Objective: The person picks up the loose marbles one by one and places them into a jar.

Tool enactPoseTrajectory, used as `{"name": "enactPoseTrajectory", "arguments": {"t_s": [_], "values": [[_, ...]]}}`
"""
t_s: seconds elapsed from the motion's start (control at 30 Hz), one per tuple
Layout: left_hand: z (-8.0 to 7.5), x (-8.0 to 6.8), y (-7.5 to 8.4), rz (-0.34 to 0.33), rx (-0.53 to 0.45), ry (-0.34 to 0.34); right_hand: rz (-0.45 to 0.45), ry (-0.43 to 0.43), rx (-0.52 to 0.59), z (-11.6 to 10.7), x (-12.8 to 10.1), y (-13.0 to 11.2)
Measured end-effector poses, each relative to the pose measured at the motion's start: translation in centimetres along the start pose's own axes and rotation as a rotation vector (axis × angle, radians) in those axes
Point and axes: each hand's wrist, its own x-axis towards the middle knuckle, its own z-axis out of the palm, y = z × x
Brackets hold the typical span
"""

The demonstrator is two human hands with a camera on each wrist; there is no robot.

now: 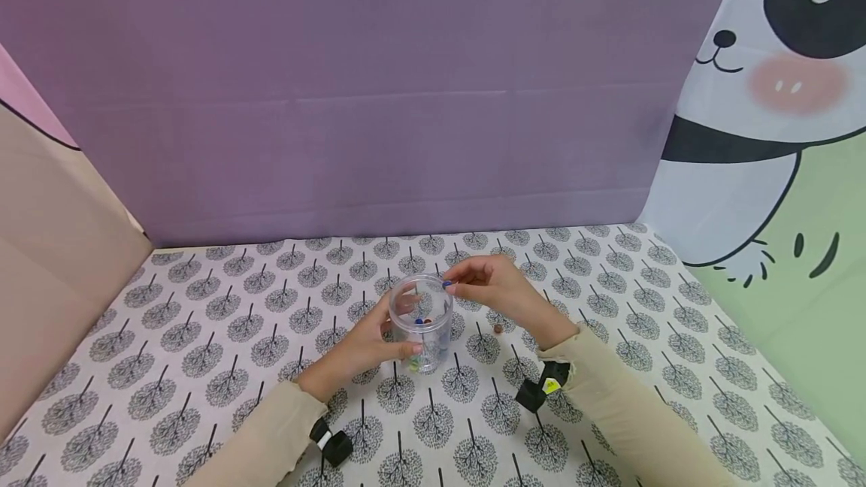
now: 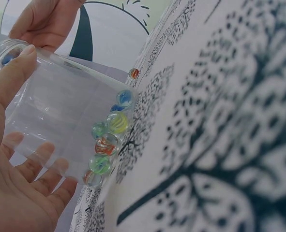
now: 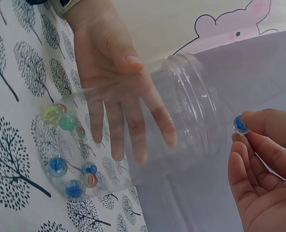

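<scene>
A clear plastic jar (image 1: 436, 340) stands upright and lidless on the cloth, with several glass marbles at its bottom. My left hand (image 1: 361, 344) holds the jar from the left, thumb on the near side and fingers spread around the far side. Through the wall in the left wrist view show a yellow marble (image 2: 117, 122), a blue marble (image 2: 125, 98) and an orange-swirled marble (image 2: 105, 145). At the rim's right edge, my right hand (image 1: 497, 288) pinches another blue marble (image 3: 241, 124) between thumb and index finger.
One brownish-orange marble (image 1: 498, 328) lies on the cloth to the right of the jar. The tree-print cloth (image 1: 203, 397) covers the table. A purple backdrop (image 1: 406, 134) rises behind it, and a panda-print panel (image 1: 731, 194) stands at the right.
</scene>
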Motion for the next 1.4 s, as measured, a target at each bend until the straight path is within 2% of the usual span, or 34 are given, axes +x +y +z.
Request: {"name": "enactPoseTrajectory", "arguments": {"t_s": [0.2, 1.4], "values": [[0.04, -0.12, 0.05, -0.005, -0.003, -0.003, -0.031, -0.017, 0.004, 0.18, -0.03, -0.05], [0.11, -0.03, 0.13, -0.007, 0.004, 0.002, -0.002, -0.022, 0.012, 0.56, 0.22, -0.01]]}}
